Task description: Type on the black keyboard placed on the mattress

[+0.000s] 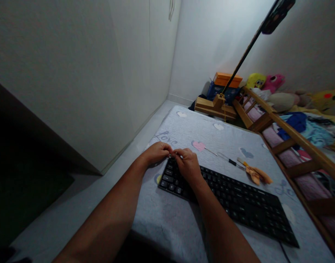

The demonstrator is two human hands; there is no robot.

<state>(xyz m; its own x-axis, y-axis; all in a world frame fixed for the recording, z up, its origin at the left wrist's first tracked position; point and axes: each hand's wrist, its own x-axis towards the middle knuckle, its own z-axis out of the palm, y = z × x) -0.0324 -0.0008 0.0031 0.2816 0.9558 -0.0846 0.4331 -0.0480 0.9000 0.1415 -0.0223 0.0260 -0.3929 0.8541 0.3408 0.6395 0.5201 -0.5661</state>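
Observation:
A black keyboard (238,201) lies at a slant on the patterned bedding, its cable running off the near right side. My left hand (157,152) is closed at the keyboard's far left corner, thumb and fingertips pinched together. Over the left keys lies my right hand (188,164), its fingertips pressed together and meeting those of the left hand. Whatever is between the fingertips is too small to make out. Beyond the keyboard are a thin metal tool (211,151), a black-handled tool (232,162), a brush with a yellow handle (242,162) and a crumpled orange cloth (256,175).
A pale cabinet (101,73) rises at the left. At the back stand a wooden base (215,106) with a slanted pole (246,51), and an orange box (227,79). A wooden rail (296,133) borders the right side, with clothes and plush toys behind.

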